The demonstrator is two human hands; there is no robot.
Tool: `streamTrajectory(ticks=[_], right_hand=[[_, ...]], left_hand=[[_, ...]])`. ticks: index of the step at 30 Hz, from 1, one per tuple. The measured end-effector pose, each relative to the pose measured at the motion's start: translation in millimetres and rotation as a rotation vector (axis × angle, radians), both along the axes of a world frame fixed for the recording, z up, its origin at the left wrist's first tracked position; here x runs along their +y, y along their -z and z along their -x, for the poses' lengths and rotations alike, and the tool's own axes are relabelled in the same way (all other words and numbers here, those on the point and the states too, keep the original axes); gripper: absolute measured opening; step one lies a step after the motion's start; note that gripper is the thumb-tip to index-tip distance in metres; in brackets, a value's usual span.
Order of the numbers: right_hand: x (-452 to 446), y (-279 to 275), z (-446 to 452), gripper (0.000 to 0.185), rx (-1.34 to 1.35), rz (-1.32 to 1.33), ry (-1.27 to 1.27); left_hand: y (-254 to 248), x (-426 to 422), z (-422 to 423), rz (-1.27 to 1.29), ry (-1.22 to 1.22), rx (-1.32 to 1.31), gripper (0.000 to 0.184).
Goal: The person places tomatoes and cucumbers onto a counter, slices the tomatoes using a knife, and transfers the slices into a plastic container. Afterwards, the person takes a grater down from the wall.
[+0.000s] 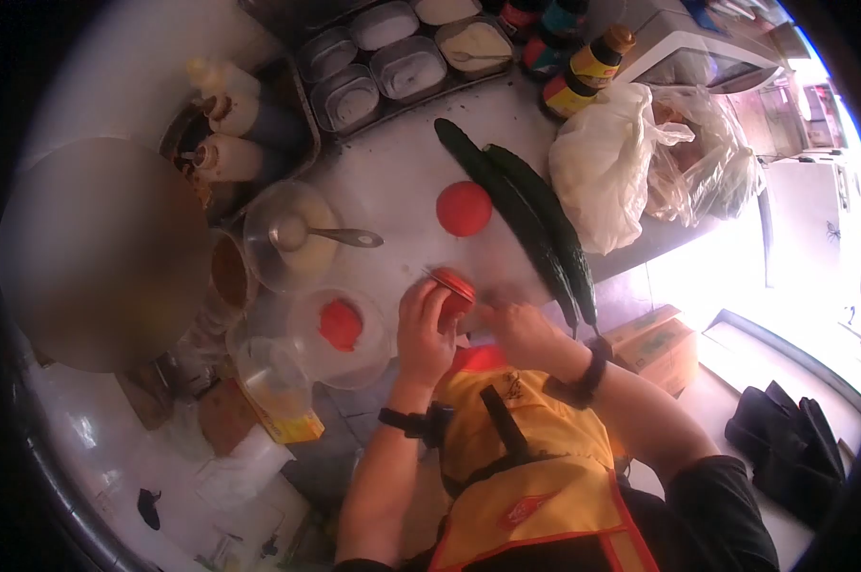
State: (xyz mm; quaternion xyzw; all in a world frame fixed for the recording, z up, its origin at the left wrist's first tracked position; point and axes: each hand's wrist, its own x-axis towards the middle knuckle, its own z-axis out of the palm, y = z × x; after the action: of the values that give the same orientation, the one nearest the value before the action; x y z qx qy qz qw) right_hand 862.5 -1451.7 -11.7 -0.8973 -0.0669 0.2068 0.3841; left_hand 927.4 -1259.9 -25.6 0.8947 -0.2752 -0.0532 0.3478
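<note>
Tomato (pixel 456 297), or so the round red thing looks to me, sits in the left hand (pixel 425 324), just in front of the apron (pixel 554 415), with the fingers curled round its side in a closed, holding grip. Fine lines run across its top, perhaps cuts, though I can't make them out for sure. The right hand (pixel 520 329) is a blur just beside it; I can't tell how far its fingers are bent or whether they have hold of anything. I'd judge the tomato light, with a thin, slick skin and soft flesh that would bruise under a hard squeeze, so the place to hold it is low round the sides, with spread fingers and gentle pressure. Beyond it on the pale counter (pixel 402 176) lies a red ball (pixel 464 209), close to two long cucumbers (pixel 512 217). To the left, a clear bowl (pixel 371 355) holds a red piece (pixel 339 324), and a spoon (pixel 344 236) rests across another bowl (pixel 257 255). Metal tins (pixel 408 69) line the back, dark bottles (pixel 590 71) and plastic bags (pixel 597 167) crowd the right, and strong light pours in past a cardboard box (pixel 667 353).
</note>
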Motion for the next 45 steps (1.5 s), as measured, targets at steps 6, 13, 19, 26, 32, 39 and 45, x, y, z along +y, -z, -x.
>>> streamTrajectory(ticks=[6,13,19,26,32,39,45], right_hand=[[1.2,-9.2,3.9,0.031,0.154,-0.015,0.086],[4.1,6.5,9.9,0.029,0.015,0.095,0.034],[-4.3,-32.8,11.2,0.021,0.024,-0.054,0.124],[-1.4,-7.6,-0.7,0.019,-0.110,-0.070,0.072],[-8.2,6.7,6.4,0.026,-0.235,-0.064,0.006],[6.3,24.1,6.6,0.036,-0.267,-0.071,0.065],[-5.3,16.2,25.3,0.029,-0.092,0.016,0.043]], left_hand=[[-2.8,-1.1,0.0,0.049,-0.025,0.033,0.047],[-4.3,-0.1,3.3,0.006,-0.039,0.003,0.045],[8.6,3.6,9.1,0.005,-0.053,-0.029,0.047],[11.5,5.1,8.4,-0.017,-0.045,-0.063,0.048],[12.2,4.0,6.6,0.029,-0.067,-0.021,0.046],[9.5,2.2,2.6,0.069,-0.046,-0.002,0.043],[8.1,2.8,8.3,0.076,-0.052,0.026,0.050]])
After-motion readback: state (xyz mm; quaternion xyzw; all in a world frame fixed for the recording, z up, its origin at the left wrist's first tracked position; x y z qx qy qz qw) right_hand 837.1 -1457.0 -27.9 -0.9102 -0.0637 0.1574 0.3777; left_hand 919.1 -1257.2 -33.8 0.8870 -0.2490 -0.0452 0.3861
